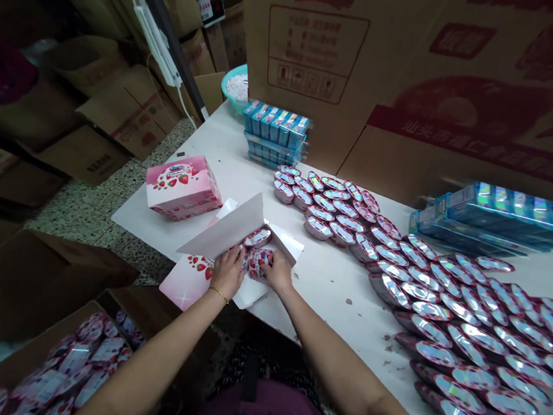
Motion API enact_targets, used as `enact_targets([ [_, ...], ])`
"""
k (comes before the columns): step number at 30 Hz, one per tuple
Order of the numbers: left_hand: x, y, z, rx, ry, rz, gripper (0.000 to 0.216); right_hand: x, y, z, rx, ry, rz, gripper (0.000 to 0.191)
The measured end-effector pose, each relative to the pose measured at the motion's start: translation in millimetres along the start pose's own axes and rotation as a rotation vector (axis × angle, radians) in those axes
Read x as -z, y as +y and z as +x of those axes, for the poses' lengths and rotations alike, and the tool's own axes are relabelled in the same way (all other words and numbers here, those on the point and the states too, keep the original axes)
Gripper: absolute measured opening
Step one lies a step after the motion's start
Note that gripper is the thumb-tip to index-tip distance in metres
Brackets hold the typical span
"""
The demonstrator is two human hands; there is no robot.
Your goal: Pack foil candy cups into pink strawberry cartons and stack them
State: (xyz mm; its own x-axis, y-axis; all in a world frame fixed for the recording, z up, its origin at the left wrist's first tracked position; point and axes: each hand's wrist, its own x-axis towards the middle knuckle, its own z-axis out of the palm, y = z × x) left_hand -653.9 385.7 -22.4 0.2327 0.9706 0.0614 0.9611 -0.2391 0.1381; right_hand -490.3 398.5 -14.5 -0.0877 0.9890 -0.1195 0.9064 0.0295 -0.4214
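An open pink-and-white carton (228, 232) lies at the table's near left edge, its flap raised. Inside it sit small foil-lidded cups (258, 237). My left hand (226, 271), with a thin bracelet at the wrist, is closed on the carton's near side beside the cups. My right hand (277, 271) is pinched on a foil-lidded cup (258, 258) inside the carton. Both hands are close together, almost touching.
A closed pink strawberry box (183, 189) stands left of the carton. Several rows of foil-lidded cups (425, 293) cover the white table (328, 284) to the right. Blue packs (274, 132) are stacked at the back; more (501, 213) right. A floor carton of cups (71, 360) is lower left.
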Motion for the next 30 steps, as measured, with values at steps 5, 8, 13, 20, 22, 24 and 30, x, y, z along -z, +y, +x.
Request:
enact_targets([
  [5,10,-2,-7,-0.012,-0.01,0.052,0.054,20,3,5,0.354,0.07,-0.156,0.022],
  [8,17,-5,-8,-0.002,-0.032,0.111,0.045,22,12,21,0.724,0.086,-0.316,0.026],
  [13,25,-4,1,-0.014,-0.098,0.138,0.039,10,28,27,0.779,0.126,-0.344,0.034],
  [20,24,13,3,0.114,0.007,0.028,0.055,71,88,45,0.144,0.446,-0.324,0.064],
  [22,22,15,2,0.082,0.056,-0.029,0.061,84,107,64,0.098,0.406,-0.424,0.076],
  [24,23,15,0,0.077,0.104,-0.067,0.06,88,119,78,0.173,0.346,-0.509,0.074],
  [30,29,7,-24,0.16,0.261,-0.151,0.053,80,123,79,0.474,0.259,-0.549,0.05],
])
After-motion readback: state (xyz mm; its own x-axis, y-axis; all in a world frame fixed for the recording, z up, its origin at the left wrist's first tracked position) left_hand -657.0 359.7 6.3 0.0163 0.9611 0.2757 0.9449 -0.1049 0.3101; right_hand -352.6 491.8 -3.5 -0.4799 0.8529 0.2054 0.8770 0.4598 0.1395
